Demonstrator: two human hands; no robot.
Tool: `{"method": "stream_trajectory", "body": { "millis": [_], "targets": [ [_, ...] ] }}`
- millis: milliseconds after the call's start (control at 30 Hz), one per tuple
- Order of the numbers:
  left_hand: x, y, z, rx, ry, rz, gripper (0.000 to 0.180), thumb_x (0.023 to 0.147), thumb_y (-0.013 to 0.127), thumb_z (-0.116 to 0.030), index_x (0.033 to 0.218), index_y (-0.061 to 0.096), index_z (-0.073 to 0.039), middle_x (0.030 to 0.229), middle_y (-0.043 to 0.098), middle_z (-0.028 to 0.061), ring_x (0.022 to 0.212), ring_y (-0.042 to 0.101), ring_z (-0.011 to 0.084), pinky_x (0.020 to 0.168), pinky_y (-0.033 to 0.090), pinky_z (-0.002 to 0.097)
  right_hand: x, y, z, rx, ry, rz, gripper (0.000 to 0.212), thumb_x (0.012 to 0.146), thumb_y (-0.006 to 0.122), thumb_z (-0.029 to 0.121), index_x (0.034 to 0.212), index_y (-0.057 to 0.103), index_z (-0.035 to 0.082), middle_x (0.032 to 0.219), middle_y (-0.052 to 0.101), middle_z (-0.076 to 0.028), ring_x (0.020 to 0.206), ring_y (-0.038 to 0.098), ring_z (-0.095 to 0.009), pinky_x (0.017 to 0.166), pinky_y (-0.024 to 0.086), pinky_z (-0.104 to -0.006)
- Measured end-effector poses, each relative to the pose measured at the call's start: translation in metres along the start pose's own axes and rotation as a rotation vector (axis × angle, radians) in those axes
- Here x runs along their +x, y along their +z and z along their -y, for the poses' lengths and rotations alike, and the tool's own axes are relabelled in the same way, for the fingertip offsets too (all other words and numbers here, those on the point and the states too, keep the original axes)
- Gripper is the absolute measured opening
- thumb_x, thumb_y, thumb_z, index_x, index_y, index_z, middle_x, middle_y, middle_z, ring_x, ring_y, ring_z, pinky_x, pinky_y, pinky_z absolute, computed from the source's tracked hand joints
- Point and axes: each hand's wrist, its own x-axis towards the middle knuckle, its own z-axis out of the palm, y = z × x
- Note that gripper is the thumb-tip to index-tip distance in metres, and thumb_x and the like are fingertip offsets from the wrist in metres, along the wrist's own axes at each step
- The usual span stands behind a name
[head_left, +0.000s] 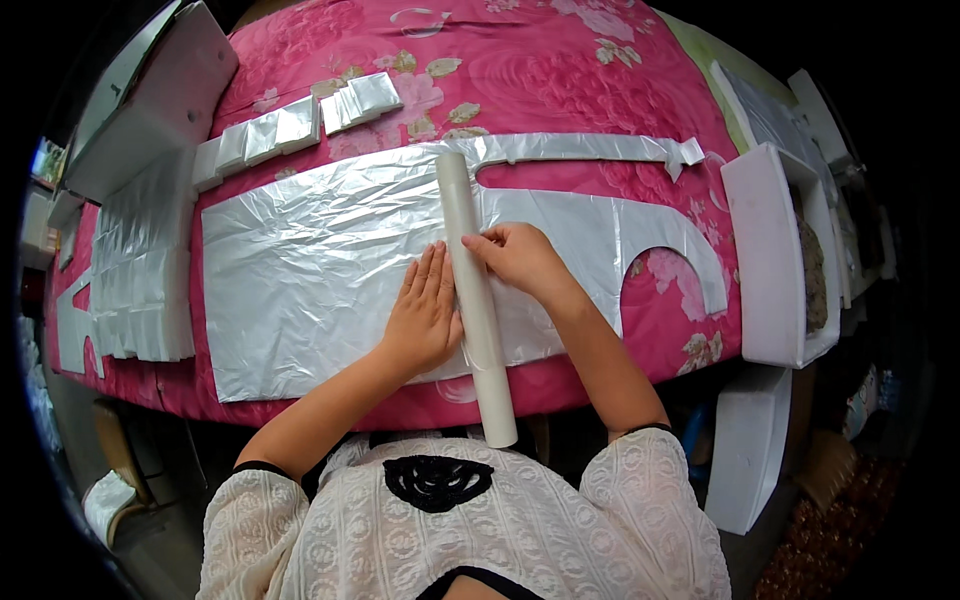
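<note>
A thin, shiny, translucent plastic apron (290,270) lies spread out and wrinkled, with a strap running off to the right and a curved cutout. Across it rests a long whitish roll (470,290), its near end sticking out past the table edge toward my body. My left hand (426,310) lies flat, fingers stretched out, along the roll's left side. On the other side, my right hand (517,260) is closed, with thumb and fingertips together against the roll; what they pinch, if anything, is too small to make out.
A pink flowered cloth (560,90) covers the table. Small folded plastic packets (265,135) lie behind the apron, and stacked folded plastic (145,270) sits at left. A white foam box (180,90) stands far left. Another foam box (768,260) borders the right edge.
</note>
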Motion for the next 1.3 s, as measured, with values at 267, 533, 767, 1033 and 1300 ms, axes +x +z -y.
{"method": "stream_trajectory", "body": {
  "millis": [267, 533, 767, 1033, 1300],
  "targets": [
    [0.003, 0.002, -0.001, 0.011, -0.004, 0.01, 0.068, 0.08, 0.038, -0.021, 0.135, 0.02, 0.013, 0.143, 0.019, 0.0285, 0.136, 0.014, 0.038, 0.112, 0.009, 0.0449, 0.124, -0.034, -0.017, 1.508, 0.07, -0.137, 0.023, 0.087, 0.053, 0.023, 0.098, 0.057, 0.003, 0.093, 0.063, -0.009, 0.09, 0.059, -0.023, 0.084, 0.046, -0.0386],
    [0.001, 0.002, -0.002, -0.008, 0.007, -0.025, 0.066, 0.081, 0.038, -0.022, 0.134, 0.022, 0.013, 0.143, 0.02, 0.0285, 0.136, 0.015, 0.0376, 0.112, 0.009, 0.045, 0.077, -0.199, -0.015, 1.638, -0.487, -0.489, 0.027, 0.088, 0.042, 0.023, 0.103, 0.053, 0.004, 0.113, 0.059, -0.014, 0.106, 0.056, -0.029, 0.088, 0.045, -0.0437],
    [0.0, 0.004, 0.0, -0.008, 0.01, -0.054, 0.065, 0.081, 0.039, -0.023, 0.133, 0.025, 0.014, 0.142, 0.023, 0.0291, 0.135, 0.019, 0.0382, 0.111, 0.011, 0.0456, 0.031, -0.05, 0.107, 0.733, -0.827, -0.177, 0.044, 0.093, 0.05, 0.03, 0.127, 0.043, 0.002, 0.129, 0.049, -0.014, 0.116, 0.049, -0.021, 0.103, 0.031, -0.031],
    [-0.001, 0.024, 0.01, 0.112, 0.06, -0.11, 0.07, 0.082, 0.04, -0.029, 0.135, 0.021, 0.013, 0.143, 0.019, 0.0284, 0.136, 0.015, 0.0379, 0.111, 0.009, 0.0461, 0.024, 0.247, 0.114, -0.32, -0.792, 0.321, 0.074, 0.085, 0.052, 0.042, 0.136, 0.027, -0.006, 0.136, 0.034, -0.028, 0.13, 0.028, -0.04, 0.106, 0.022, -0.0463],
    [-0.028, 0.002, 0.012, -0.202, 0.15, -0.165, 0.072, 0.078, 0.049, -0.023, 0.137, 0.022, 0.008, 0.144, 0.019, 0.0265, 0.135, 0.017, 0.0387, 0.11, 0.015, 0.0457, -0.026, 0.178, 0.123, -0.18, -1.198, 0.429, 0.063, 0.084, 0.059, 0.035, 0.131, 0.04, -0.001, 0.135, 0.039, -0.022, 0.13, 0.03, -0.036, 0.106, 0.027, -0.0432]
  ]
}}
